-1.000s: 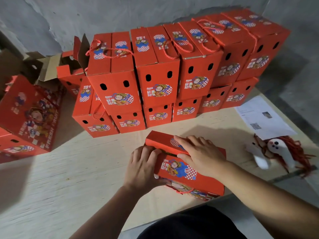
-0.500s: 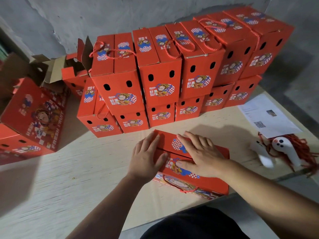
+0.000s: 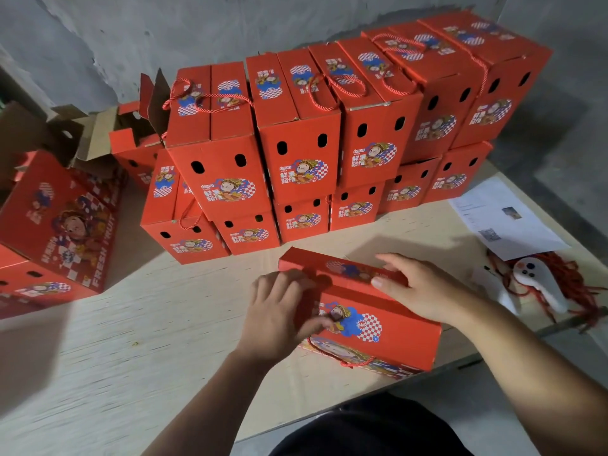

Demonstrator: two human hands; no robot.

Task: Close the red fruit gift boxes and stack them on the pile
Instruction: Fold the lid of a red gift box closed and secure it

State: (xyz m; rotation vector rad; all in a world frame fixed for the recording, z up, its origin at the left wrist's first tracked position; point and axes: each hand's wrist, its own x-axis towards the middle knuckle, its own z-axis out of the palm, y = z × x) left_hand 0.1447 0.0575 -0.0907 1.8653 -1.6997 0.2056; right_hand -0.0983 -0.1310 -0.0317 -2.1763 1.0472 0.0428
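Pale wooden desk point(image 3: 115, 340) against a grey wall point(image 3: 164, 28). Left hand point(image 3: 279, 314) and right hand point(image 3: 424, 287) rest relaxed on a red box point(image 3: 391, 311).

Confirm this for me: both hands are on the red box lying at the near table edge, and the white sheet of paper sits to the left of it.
One detail is wrong. In the head view both hands, left hand and right hand, are on the red box at the near table edge, but the white sheet of paper lies to its right, not its left.
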